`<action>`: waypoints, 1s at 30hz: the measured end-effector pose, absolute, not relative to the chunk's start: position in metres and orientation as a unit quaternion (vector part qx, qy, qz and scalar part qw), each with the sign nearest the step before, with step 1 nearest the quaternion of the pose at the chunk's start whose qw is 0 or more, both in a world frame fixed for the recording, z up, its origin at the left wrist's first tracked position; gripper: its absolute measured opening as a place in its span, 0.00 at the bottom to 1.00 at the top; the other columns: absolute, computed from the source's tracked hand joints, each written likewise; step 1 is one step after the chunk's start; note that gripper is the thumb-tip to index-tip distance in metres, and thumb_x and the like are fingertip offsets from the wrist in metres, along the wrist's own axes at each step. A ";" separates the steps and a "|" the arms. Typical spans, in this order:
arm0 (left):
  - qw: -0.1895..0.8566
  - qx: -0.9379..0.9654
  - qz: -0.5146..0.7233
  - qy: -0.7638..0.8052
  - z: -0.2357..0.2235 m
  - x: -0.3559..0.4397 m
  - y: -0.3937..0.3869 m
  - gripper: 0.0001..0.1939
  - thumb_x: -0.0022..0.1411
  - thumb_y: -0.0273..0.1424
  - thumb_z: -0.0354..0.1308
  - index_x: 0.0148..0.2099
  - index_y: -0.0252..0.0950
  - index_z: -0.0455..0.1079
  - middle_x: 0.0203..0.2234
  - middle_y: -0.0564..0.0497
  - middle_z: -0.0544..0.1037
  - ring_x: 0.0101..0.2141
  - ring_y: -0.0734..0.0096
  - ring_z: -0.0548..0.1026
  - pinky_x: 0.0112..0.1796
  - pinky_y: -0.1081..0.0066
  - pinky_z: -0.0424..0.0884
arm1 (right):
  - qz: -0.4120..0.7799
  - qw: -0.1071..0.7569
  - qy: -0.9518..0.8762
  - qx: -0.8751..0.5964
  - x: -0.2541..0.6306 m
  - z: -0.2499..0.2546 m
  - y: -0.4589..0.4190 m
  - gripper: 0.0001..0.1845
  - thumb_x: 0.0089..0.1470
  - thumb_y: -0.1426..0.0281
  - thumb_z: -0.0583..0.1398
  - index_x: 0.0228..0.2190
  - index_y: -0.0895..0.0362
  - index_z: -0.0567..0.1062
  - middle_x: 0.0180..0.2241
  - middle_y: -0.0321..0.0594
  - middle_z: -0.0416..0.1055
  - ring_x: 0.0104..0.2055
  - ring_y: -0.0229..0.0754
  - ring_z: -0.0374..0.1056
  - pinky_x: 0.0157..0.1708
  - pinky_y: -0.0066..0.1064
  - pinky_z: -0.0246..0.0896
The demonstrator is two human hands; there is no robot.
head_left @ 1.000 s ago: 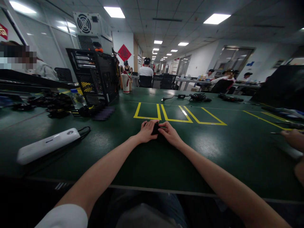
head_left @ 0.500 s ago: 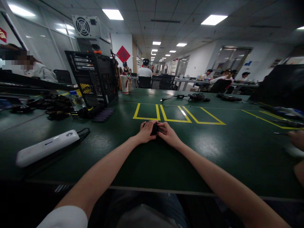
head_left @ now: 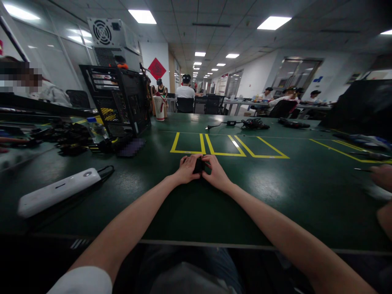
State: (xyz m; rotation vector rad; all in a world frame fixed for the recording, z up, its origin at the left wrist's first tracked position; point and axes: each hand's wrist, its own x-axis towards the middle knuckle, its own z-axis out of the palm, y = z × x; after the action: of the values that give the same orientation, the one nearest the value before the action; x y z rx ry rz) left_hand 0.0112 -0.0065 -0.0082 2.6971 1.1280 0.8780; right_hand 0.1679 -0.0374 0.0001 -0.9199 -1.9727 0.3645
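Both my hands meet over the green table [head_left: 190,212], just in front of the yellow tape outlines [head_left: 225,154]. Between them is a small black object [head_left: 199,165], mostly hidden by my fingers, so its kind cannot be made out. My left hand [head_left: 186,168] wraps round its left side. On its right side, my right hand [head_left: 215,171] grips with bent fingers and thumb.
At left lie a white elongated device [head_left: 59,192] with a black strap and a heap of black parts [head_left: 72,136]. Behind stand a black computer case [head_left: 119,98] and a paper cup [head_left: 159,108]. Bundled black cable [head_left: 255,123] lies beyond the tape. Another person's hand [head_left: 381,175] is at right.
My right fingers have shifted slightly on the black object, reaching a little further over it. The view has moved slightly. A person's arm now shows at the far left.
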 end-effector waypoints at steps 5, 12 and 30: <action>0.049 0.877 0.295 0.375 -0.010 0.012 -0.006 0.33 0.45 0.32 0.55 0.53 0.38 0.46 0.48 0.47 0.60 0.50 0.61 0.58 0.50 0.60 0.46 | 0.090 0.430 -0.813 -0.382 0.170 0.002 -0.039 0.19 0.37 0.82 0.53 0.35 0.56 0.60 0.40 0.42 0.55 0.46 0.43 0.55 0.47 0.40 0.54; 0.103 0.861 0.277 0.415 -0.003 0.013 -0.004 0.32 0.47 0.34 0.53 0.53 0.40 0.46 0.48 0.48 0.60 0.49 0.60 0.59 0.48 0.57 0.51 | 0.092 0.371 -0.793 -0.474 0.176 -0.002 -0.036 0.21 0.41 0.76 0.54 0.41 0.57 0.59 0.42 0.44 0.57 0.46 0.43 0.56 0.47 0.38 0.53; 0.251 0.810 0.265 0.458 -0.004 0.034 0.034 0.34 0.46 0.40 0.56 0.53 0.39 0.47 0.49 0.45 0.62 0.47 0.60 0.63 0.48 0.59 0.57 | 0.085 0.300 -0.742 -0.594 0.214 -0.017 -0.002 0.23 0.46 0.65 0.56 0.44 0.61 0.61 0.45 0.52 0.63 0.48 0.48 0.59 0.46 0.41 0.53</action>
State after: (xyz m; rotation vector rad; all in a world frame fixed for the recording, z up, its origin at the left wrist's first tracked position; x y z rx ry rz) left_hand 0.0343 0.0339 -0.0037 2.2045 1.2473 0.7200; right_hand 0.2143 -0.0020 -0.0168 -1.5764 -1.9685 0.2247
